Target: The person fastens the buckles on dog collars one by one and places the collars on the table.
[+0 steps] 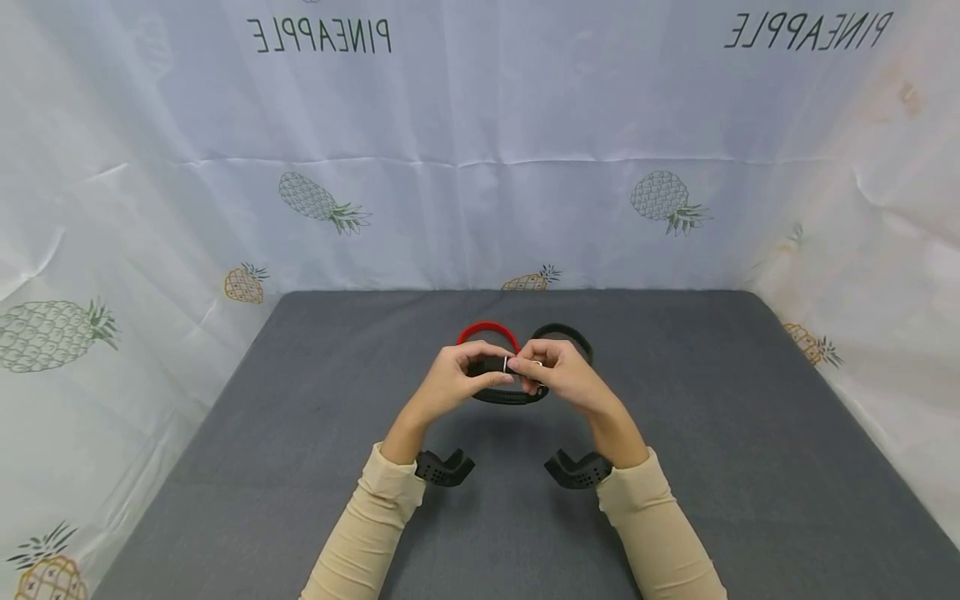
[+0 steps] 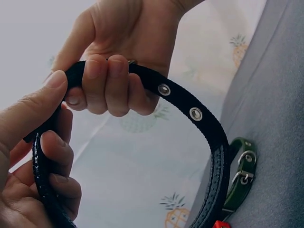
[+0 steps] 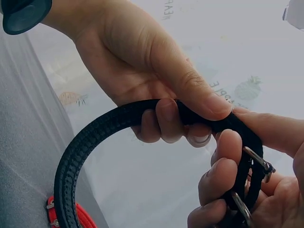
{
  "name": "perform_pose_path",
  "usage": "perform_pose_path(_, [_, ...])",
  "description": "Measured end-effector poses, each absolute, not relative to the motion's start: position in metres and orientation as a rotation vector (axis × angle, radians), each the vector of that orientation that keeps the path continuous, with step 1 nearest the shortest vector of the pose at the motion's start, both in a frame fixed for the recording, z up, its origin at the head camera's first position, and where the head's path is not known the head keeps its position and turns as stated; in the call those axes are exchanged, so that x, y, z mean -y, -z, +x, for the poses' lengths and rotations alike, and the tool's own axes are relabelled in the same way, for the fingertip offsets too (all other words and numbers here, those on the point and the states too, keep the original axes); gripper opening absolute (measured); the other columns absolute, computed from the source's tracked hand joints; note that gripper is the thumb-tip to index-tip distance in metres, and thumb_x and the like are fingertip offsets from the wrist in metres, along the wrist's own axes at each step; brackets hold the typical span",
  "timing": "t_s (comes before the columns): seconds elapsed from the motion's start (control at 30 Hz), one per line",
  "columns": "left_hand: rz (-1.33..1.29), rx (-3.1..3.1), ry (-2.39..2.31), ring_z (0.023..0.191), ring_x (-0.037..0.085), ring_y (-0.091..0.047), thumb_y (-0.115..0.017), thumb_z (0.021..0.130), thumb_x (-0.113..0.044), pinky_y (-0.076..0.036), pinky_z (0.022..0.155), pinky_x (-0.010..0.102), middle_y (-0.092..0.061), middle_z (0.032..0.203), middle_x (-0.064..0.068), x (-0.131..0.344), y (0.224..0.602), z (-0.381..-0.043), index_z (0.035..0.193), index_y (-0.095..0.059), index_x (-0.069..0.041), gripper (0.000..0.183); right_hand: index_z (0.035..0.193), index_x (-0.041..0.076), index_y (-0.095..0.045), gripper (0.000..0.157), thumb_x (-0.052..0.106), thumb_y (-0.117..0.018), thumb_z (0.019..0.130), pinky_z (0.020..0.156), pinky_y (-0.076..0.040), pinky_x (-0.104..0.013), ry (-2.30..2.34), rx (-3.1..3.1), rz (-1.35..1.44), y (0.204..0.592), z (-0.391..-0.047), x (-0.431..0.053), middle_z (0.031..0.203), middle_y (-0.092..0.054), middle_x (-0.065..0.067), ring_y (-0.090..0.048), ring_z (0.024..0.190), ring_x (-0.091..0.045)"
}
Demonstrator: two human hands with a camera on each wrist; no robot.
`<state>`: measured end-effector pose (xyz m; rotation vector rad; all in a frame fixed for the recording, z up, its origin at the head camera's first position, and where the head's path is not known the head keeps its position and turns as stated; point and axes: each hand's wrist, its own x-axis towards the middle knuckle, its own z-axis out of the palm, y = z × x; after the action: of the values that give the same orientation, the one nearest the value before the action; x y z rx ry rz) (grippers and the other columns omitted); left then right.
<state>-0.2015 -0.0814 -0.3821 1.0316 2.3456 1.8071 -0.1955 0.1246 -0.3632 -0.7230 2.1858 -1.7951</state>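
Note:
Both hands hold a black collar, raised and bent into a loop. My left hand grips the buckle end, where a metal buckle shows beside the fingers. The right hand pinches the strap end, its fingers wrapped round the band. Thumbs and fingertips of the two hands meet near the buckle. Metal-ringed holes run along the strap on the right hand's side. The fingers partly hide where the strap end meets the buckle, so I cannot tell how far it is threaded.
Behind the hands, a red collar and a dark green collar with a metal buckle lie on the grey table. A white curtain with pineapple prints stands at the back and sides. Each wrist wears a black mount.

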Motion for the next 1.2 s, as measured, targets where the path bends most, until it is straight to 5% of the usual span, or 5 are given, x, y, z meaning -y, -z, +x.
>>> perform_pose_path(0.6, [0.943, -2.333, -1.905, 0.082, -0.002, -0.066, -0.072, 0.085, -0.008, -0.056, 0.076, 0.021, -0.069, 0.105, 0.026, 0.085, 0.378, -0.202, 0.113, -0.067, 0.003, 0.031, 0.101, -0.01, -0.059, 0.044, 0.032, -0.045, 0.103, 0.077, -0.054, -0.033, 1.786, -2.126, -0.666, 0.364, -0.199, -0.128, 0.078, -0.064, 0.008, -0.061, 0.075, -0.012])
perform_pose_path(0.97, [0.883, -2.358, -2.008, 0.071, 0.005, -0.063, -0.072, 0.085, -0.007, -0.057, 0.068, 0.029, -0.068, 0.101, 0.028, 0.089, 0.374, -0.202, 0.111, -0.067, 0.004, 0.028, 0.098, 0.008, -0.062, 0.04, 0.042, -0.041, 0.103, 0.093, -0.044, -0.035, 1.825, -2.063, -0.528, 0.368, -0.205, -0.136, 0.08, -0.065, 0.009, -0.063, 0.079, -0.009])
perform_pose_path(1.2, [0.888, -2.384, -2.022, 0.066, 0.004, -0.059, -0.073, 0.085, -0.012, -0.053, 0.064, 0.027, -0.069, 0.094, 0.025, 0.092, 0.375, -0.205, 0.11, -0.068, 0.003, 0.029, 0.096, 0.004, -0.061, 0.039, 0.038, -0.042, 0.103, 0.089, -0.045, -0.035, 1.838, -2.023, -0.567, 0.369, -0.207, -0.137, 0.075, -0.063, 0.008, -0.061, 0.075, -0.009])
